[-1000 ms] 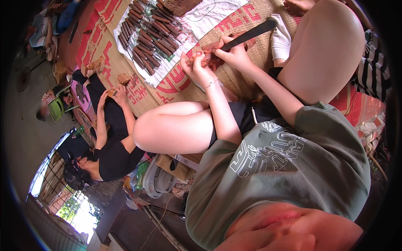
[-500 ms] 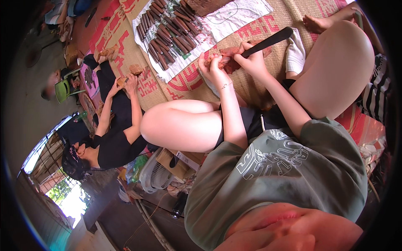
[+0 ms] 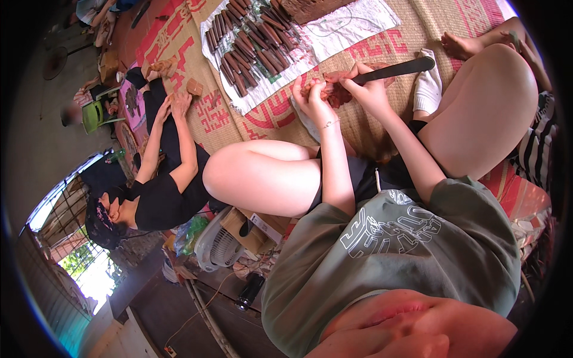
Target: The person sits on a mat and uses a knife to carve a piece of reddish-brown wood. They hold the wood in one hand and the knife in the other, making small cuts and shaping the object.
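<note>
My right hand (image 3: 371,95) is closed around a long, dark, flat bar-shaped tool (image 3: 399,69), whose broad rounded end points right. What its other end looks like is hidden by my fingers. Close beside it, my left hand (image 3: 314,106) is closed with bent fingers on a small reddish-brown piece (image 3: 325,90), mostly covered by the fingers. Between and behind both hands, more reddish-brown material (image 3: 341,95) shows above the mat; I cannot tell whether it is one piece with what I hold.
Ahead, many brown rod-like pieces (image 3: 250,51) lie on a white cloth (image 3: 310,56) beside a brown block (image 3: 310,8). The patterned woven mat (image 3: 262,113) spreads below. At left another person (image 3: 164,197) sits near a small wooden block (image 3: 194,87). A white fan (image 3: 224,247) stands behind.
My view has shifted slightly, and the dark tool now lies at a flatter angle in my right hand. The other person's hands have come away from the wooden block.
</note>
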Demonstrator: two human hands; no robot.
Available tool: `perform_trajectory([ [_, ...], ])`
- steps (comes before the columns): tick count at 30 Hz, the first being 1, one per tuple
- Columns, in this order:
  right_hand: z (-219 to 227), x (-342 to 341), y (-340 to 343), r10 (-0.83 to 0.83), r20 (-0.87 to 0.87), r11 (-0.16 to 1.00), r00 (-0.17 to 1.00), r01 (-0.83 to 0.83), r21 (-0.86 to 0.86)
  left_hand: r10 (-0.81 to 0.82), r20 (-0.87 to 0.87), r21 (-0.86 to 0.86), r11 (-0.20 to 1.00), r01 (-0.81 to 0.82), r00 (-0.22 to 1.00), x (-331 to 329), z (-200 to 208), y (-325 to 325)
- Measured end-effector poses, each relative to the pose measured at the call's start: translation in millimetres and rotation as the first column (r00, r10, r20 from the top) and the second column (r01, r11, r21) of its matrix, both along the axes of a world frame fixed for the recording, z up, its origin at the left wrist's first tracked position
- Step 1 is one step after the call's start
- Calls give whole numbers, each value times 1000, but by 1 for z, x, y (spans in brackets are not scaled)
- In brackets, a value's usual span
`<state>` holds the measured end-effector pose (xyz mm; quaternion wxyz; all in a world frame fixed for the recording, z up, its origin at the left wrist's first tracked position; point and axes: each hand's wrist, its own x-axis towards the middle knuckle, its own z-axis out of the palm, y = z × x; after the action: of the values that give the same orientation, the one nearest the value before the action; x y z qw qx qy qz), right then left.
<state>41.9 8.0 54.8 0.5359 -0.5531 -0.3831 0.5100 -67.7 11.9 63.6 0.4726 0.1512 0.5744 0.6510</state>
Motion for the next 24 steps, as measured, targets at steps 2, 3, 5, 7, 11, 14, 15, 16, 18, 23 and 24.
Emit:
perform_trajectory([
  [2, 1, -1, 0, -2, -69, 999, 998, -1, -46, -5, -8, 5, 1000, 5, 1000, 1, -1, 0],
  [3, -2, 0, -1, -2, -25, 999, 1000, 1, -40, -8, -12, 8, 1000, 8, 1000, 1, -1, 0],
  [5, -7, 2, -2, -1, 61, 1000, 998, 2, -28, -3, -16, 9, 1000, 4, 1000, 0, -2, 1],
  [7, -6, 4, -1, -32, 59, 999, 998, 32, -3, 8, -12, 2, 1000, -8, 1000, -2, -3, 0],
  [11, -2, 3, 0, -63, -46, 998, 997, 63, -13, 38, -17, -18, 999, -38, 999, -1, 0, 1],
  [14, -8, 0, 0, -71, -49, 997, 996, 72, 21, 53, 0, -25, 998, -53, 999, -1, 1, 0],
  [15, -8, 0, 0, -71, -50, 997, 996, 73, 29, 69, 9, -26, 997, -68, 998, -2, -1, 1],
  [16, -6, 0, 0, -69, -51, 997, 996, 71, 37, 85, 18, -27, 996, -85, 996, -3, -3, 1],
  [18, -4, 2, 1, -65, -53, 997, 996, 68, 43, 98, 29, -14, 995, -98, 995, -8, -9, 2],
  [23, -5, 0, 1, -58, -226, 998, 972, 63, 16, 122, 37, 33, 992, -123, 992, -15, -27, 3],
  [24, -6, 1, 1, -55, -202, 998, 978, 58, 11, 133, 89, 58, 989, -139, 987, -15, -30, 2],
])
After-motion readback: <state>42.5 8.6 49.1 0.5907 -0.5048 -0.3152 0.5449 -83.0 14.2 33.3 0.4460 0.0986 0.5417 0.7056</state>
